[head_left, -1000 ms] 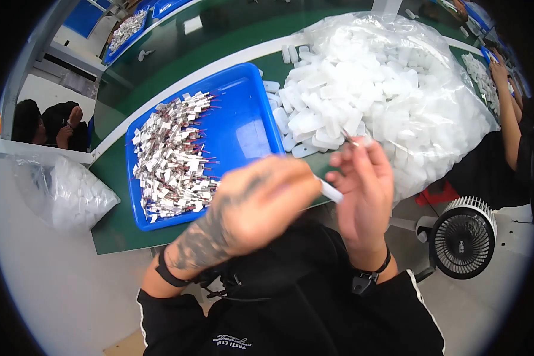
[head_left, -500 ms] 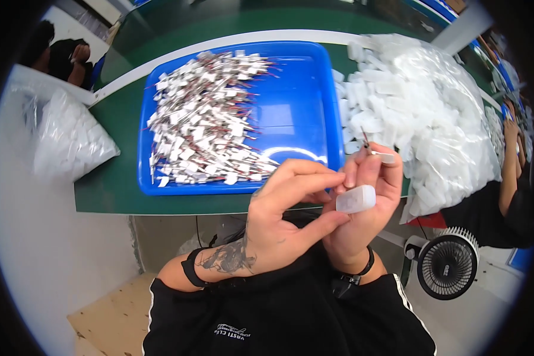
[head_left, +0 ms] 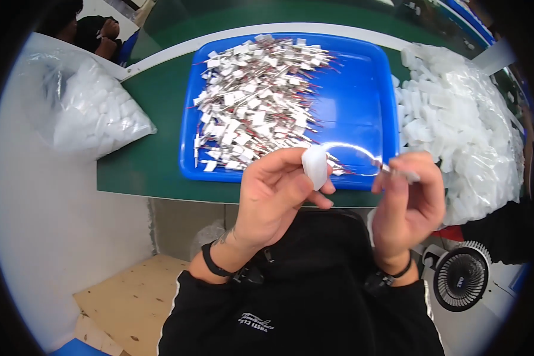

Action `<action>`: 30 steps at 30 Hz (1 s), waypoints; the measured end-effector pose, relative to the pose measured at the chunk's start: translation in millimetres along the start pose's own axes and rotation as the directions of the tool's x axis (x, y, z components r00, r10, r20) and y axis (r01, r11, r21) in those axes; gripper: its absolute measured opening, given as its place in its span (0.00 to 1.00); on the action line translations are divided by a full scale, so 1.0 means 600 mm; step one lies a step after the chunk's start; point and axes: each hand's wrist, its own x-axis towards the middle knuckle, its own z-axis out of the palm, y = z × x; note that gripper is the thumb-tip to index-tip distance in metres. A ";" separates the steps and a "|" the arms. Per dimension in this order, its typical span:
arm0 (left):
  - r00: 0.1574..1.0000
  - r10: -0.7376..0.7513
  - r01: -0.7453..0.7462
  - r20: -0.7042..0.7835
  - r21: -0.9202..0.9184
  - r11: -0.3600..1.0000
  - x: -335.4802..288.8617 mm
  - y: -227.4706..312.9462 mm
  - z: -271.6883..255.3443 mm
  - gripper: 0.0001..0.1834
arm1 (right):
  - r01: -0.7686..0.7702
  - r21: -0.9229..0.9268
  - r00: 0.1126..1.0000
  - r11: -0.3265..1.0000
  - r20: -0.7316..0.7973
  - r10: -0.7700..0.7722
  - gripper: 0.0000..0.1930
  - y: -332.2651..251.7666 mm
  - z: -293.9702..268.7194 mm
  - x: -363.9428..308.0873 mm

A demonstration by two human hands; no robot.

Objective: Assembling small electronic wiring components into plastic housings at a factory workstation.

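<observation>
White shell [head_left: 315,168]: pinched in the left hand [head_left: 270,199], by the near edge of the tray [head_left: 359,110]. Thin part [head_left: 387,168]: pinched in the right hand [head_left: 410,204], blurred, apart from the shell. Risk: a slack fingertip grip could drop either onto the pile [head_left: 252,107].

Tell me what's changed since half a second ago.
Your left hand has carried the white case leftward, away from your right hand, which still pinches a small part. The tray and fan stayed put; the view shifted.
</observation>
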 end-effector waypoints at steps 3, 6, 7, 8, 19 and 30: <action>0.997 0.032 -0.018 0.076 -0.172 0.985 -0.004 0.002 -0.010 0.20 | 0.036 -0.155 0.986 0.987 0.168 -0.009 0.11 -0.042 -0.009 0.004; 0.992 0.043 -0.026 0.118 -0.138 0.990 -0.006 0.001 -0.013 0.19 | 0.118 -0.178 0.967 0.977 0.244 -0.072 0.12 -0.041 -0.006 0.005; 0.993 0.035 -0.018 0.117 -0.139 0.990 -0.006 0.003 -0.014 0.19 | 0.110 -0.182 0.968 0.977 0.241 -0.065 0.12 -0.041 -0.006 0.004; 0.990 0.055 -0.042 0.132 -0.100 0.994 -0.005 0.005 -0.016 0.19 | 0.106 -0.184 0.967 0.977 0.247 -0.058 0.12 -0.041 -0.006 0.005; 0.985 0.141 -0.151 0.097 0.098 0.984 -0.003 0.002 -0.017 0.20 | 0.041 -0.139 0.971 0.989 0.239 -0.007 0.11 -0.038 -0.005 0.002; 0.938 0.166 -0.312 0.304 0.535 0.785 0.002 0.026 -0.017 0.16 | 0.003 -0.186 0.969 0.982 0.242 0.043 0.15 -0.042 -0.007 -0.008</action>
